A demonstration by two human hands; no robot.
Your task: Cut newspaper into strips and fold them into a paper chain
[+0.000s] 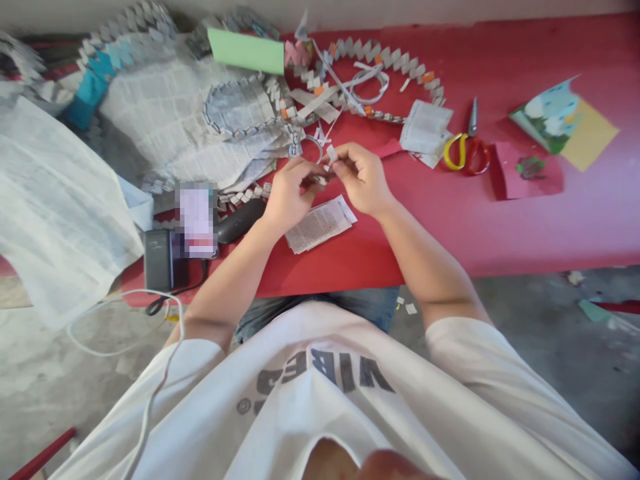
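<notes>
Close together over the red table, my left hand (pixel 293 190) and my right hand (pixel 363 177) meet with fingers bent. A small folded piece of white paper (pixel 332 154) is pinched between the right thumb and fingers. The left fingers close on a small piece of folded paper (pixel 320 179), partly covered by the fingers. Beneath the hands lies a stack of printed paper strips (pixel 320 227). Just beyond them, a folded-paper chain (pixel 400 57), white with orange links, curves across the table beside loose paper strips (pixel 315 103).
Scissors (pixel 469 143) with yellow and red handles lie right of centre, near pink paper (pixel 505 173) and a coloured card (pixel 547 117). Newspaper sheets (pixel 170 113) cover the left side. A phone (pixel 197 220), a black power bank (pixel 159 260) and a dark case (pixel 243 221) sit left of my hands.
</notes>
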